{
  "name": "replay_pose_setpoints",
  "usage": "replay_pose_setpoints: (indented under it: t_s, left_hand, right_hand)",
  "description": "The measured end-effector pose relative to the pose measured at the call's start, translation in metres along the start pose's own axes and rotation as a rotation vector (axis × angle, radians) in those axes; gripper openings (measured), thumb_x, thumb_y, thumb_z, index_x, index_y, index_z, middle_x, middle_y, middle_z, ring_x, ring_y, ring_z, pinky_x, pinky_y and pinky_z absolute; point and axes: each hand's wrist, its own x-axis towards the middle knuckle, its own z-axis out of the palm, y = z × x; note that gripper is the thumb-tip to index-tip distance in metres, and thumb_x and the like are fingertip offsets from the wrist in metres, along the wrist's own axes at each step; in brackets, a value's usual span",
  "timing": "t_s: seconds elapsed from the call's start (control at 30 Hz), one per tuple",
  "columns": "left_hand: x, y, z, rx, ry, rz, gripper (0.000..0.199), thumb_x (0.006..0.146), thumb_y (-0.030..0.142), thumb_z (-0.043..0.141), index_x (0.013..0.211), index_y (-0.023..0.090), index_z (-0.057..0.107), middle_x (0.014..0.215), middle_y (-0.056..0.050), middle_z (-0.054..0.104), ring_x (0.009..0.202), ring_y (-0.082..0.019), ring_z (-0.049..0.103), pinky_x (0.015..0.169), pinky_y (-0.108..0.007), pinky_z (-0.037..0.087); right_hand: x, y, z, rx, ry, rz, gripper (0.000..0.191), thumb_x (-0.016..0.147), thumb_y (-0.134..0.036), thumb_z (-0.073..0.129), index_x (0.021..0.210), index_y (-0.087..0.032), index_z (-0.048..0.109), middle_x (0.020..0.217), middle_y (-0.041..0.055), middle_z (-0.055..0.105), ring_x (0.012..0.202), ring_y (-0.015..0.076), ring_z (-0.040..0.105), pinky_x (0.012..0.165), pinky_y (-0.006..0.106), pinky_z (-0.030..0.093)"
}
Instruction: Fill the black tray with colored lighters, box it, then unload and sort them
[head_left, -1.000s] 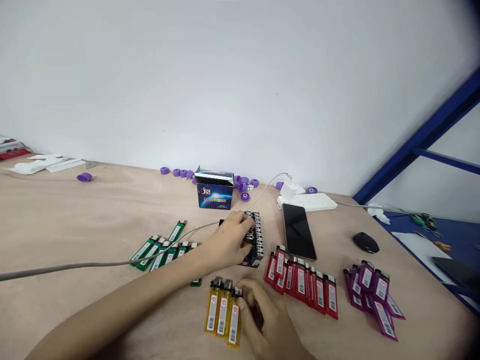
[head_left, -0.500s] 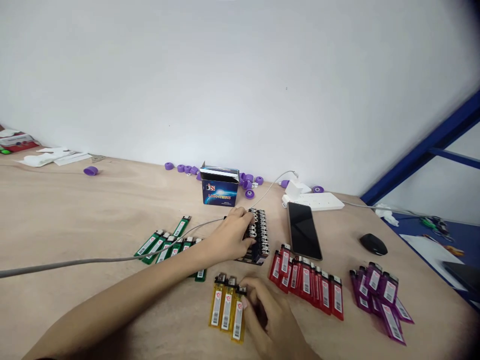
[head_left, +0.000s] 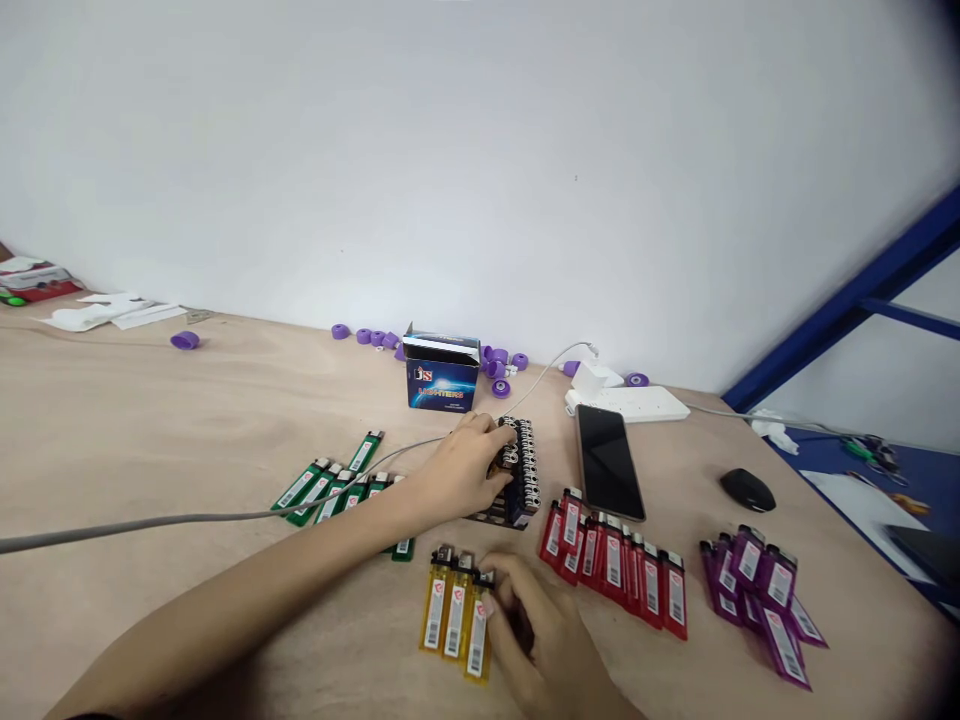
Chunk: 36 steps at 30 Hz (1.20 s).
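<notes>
My left hand (head_left: pixel 466 465) reaches over a tray of lighters (head_left: pixel 529 470) standing in rows with their metal tops up. Its thumb and fingers curl around lighters at the tray's near-left part; the exact hold is partly hidden. Near the front, three yellow lighters (head_left: pixel 455 610) lie side by side on the table. My right hand (head_left: pixel 551 625) is closed on the rightmost one, thumb on its side and forefinger by its top. Green lighters (head_left: pixel 330 490) lie left of the tray, some behind my left forearm. Red lighters (head_left: pixel 615 560) and purple lighters (head_left: pixel 765 590) are grouped to the right.
A blue lighter box (head_left: pixel 442 385) stands open behind the tray. A grey cable (head_left: pixel 187 520) crosses the table's left side. On the right are a phone (head_left: pixel 609 460), a power strip (head_left: pixel 637 403) and a mouse (head_left: pixel 747 489). Purple caps (head_left: pixel 501 388) lie along the wall.
Both hands keep nearly the same place. My left fingers have shifted very slightly over the tray; the lighter groups have not moved.
</notes>
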Motion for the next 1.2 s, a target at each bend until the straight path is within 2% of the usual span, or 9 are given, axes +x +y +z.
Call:
replay_pose_setpoints:
  t_s: [0.17,0.47,0.53,0.67,0.83,0.93,1.03,1.2]
  left_hand:
    - [-0.002,-0.001,0.007,0.05,0.017,0.0,0.03,0.081,0.017,0.065,0.11,0.017,0.056,0.106,-0.009,0.056,0.106,-0.027,0.053,0.092,-0.04,0.048]
    - [-0.003,0.005,0.014,0.131,0.044,-0.029,0.014,0.083,0.02,0.055,0.096,0.017,0.055,0.1,-0.012,0.061,0.101,-0.03,0.054,0.09,-0.043,0.047]
    - [-0.003,0.005,0.016,0.127,0.042,-0.043,0.011,0.085,0.019,0.053,0.096,0.017,0.054,0.096,-0.011,0.064,0.096,-0.029,0.057,0.086,-0.041,0.048]
    - [-0.003,0.002,0.017,0.087,0.012,-0.049,0.013,0.09,0.021,0.051,0.101,0.016,0.054,0.084,-0.008,0.067,0.077,-0.026,0.062,0.067,-0.035,0.047]
    - [0.001,-0.006,0.013,0.012,0.023,-0.035,0.013,0.086,0.023,0.061,0.097,0.018,0.056,0.079,-0.004,0.066,0.073,-0.023,0.061,0.063,-0.031,0.042]
    - [0.006,-0.01,0.006,-0.046,0.06,-0.057,0.015,0.086,0.025,0.063,0.097,0.017,0.057,0.079,-0.002,0.064,0.072,-0.021,0.059,0.063,-0.03,0.04]
    - [0.009,-0.01,-0.009,-0.108,0.078,-0.067,0.014,0.085,0.027,0.064,0.094,0.017,0.058,0.077,0.0,0.061,0.07,-0.018,0.057,0.062,-0.029,0.038]
    - [0.003,0.002,-0.047,-0.185,0.04,-0.038,0.014,0.081,0.027,0.067,0.09,0.017,0.06,0.063,0.006,0.049,0.059,-0.013,0.046,0.057,-0.027,0.032]
  right_hand:
    - [0.0,0.0,0.0,-0.024,0.036,-0.03,0.027,0.089,-0.014,0.044,0.112,-0.022,0.056,0.068,-0.0028,0.058,0.057,0.0149,0.055,0.053,0.026,0.04]
    - [0.005,-0.006,-0.005,0.012,-0.023,-0.007,0.028,0.089,-0.014,0.044,0.113,-0.019,0.057,0.067,-0.0029,0.058,0.055,0.014,0.055,0.052,0.025,0.039]
    - [0.006,-0.008,-0.006,0.012,-0.043,0.007,0.028,0.089,-0.013,0.044,0.113,-0.019,0.058,0.068,-0.003,0.058,0.055,0.0137,0.055,0.052,0.025,0.039]
    - [0.005,-0.006,-0.005,0.027,-0.043,-0.006,0.029,0.089,-0.013,0.043,0.114,-0.02,0.057,0.067,-0.0035,0.057,0.053,0.013,0.053,0.05,0.025,0.038]
    - [0.004,-0.005,-0.005,-0.013,-0.016,-0.031,0.027,0.088,-0.013,0.045,0.112,-0.02,0.057,0.068,-0.0024,0.058,0.056,0.0141,0.055,0.052,0.025,0.041]
    - [0.006,-0.008,-0.008,-0.015,-0.033,-0.024,0.026,0.088,-0.014,0.046,0.111,-0.019,0.058,0.069,-0.0021,0.058,0.057,0.0141,0.055,0.053,0.025,0.041]
    - [0.006,-0.009,-0.008,0.028,-0.054,0.01,0.023,0.09,-0.016,0.046,0.11,-0.02,0.059,0.067,-0.0029,0.057,0.055,0.013,0.054,0.052,0.023,0.041]
    - [0.0,-0.003,-0.002,0.112,0.137,0.036,0.014,0.096,-0.026,0.047,0.103,-0.021,0.059,0.066,-0.0031,0.053,0.054,0.0126,0.051,0.049,0.022,0.039]
